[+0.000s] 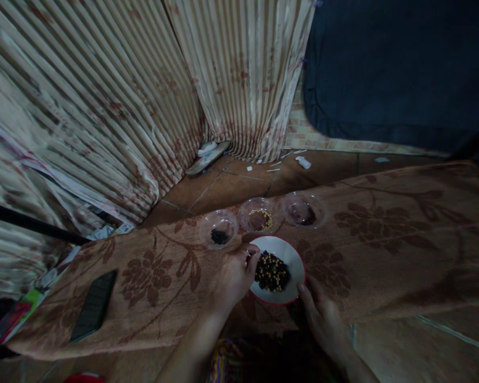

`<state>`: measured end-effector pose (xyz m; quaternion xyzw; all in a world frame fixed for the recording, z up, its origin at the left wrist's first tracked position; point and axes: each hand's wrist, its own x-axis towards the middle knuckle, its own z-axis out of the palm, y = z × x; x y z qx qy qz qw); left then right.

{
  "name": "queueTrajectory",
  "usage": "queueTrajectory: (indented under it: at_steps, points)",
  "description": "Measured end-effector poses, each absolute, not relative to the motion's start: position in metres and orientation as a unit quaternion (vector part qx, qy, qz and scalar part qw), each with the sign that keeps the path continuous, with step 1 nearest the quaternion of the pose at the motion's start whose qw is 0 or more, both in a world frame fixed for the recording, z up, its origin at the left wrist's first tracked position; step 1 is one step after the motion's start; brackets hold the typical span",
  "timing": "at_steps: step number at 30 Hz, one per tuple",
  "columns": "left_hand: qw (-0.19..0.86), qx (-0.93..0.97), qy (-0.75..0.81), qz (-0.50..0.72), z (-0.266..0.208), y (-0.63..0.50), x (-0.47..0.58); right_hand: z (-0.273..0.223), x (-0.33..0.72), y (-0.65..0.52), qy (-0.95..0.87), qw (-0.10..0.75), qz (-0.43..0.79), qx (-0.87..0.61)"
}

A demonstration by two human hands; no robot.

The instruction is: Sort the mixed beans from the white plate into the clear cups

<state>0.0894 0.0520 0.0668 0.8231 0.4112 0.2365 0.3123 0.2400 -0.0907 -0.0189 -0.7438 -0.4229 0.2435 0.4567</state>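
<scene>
A white bowl (294,260) with a red rim holds a mix of black and yellow beans (272,272). My right hand (318,308) grips its lower right rim, thumb on the edge. At the bowl's left side, my left hand (239,268) is closed in a pinch on a thin shiny metal tool (254,252), whose kind I cannot make out. Behind the bowl stand three clear plastic cups in a row. The left cup (226,219) holds black beans, the middle cup (249,206) yellow ones, and the right cup (317,202) something dark red.
A brown flowered cloth (379,255) covers the low, narrow table. On its left end lies a black phone (95,304). Striped curtains (239,80) hang behind, with a slipper (208,158) and white litter (303,162) on the tiled floor.
</scene>
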Motion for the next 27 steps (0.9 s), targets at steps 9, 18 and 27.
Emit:
queueTrajectory:
  at_steps: [9, 18, 27]
  points:
    - [0.303, 0.828, 0.408, 0.239, 0.0658, 0.0511, 0.0902, -0.0184, 0.2401, -0.0919, -0.427, 0.452, 0.233, -0.748]
    - [0.308, 0.823, 0.409, 0.245, 0.0643, 0.0507, 0.0915, -0.0207, 0.2402, -0.0927, -0.423, 0.450, 0.240, -0.750]
    - [0.350, 0.784, 0.428, 0.283, 0.0656, 0.0505, 0.0839, -0.0168, 0.2406, -0.0917, -0.416, 0.446, 0.258, -0.750]
